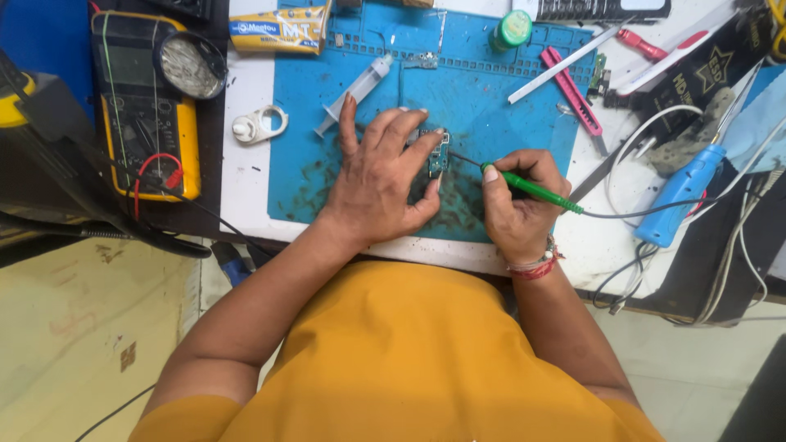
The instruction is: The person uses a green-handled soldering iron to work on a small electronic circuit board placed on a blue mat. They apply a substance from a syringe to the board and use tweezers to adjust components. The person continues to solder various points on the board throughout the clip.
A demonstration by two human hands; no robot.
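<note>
Near the middle of the frame, the left hand [381, 176] lies palm down on the blue rubber work mat [499, 131], fingers spread, its fingertips pinning a small dark green circuit board [439, 155] flat. The board's long axis runs up and down the frame, and it sits at the right edge of that hand, so the left hand is the nearer one. Just right of it, the right hand [516, 200] is closed in a pen grip around a slim green-handled soldering iron [532, 190] with a black cable trailing right. Its thin tip points up-left and meets the board's right side. A clear plastic syringe [356, 94] lies above the left hand, a yellow multimeter [147, 106] at the upper left
</note>
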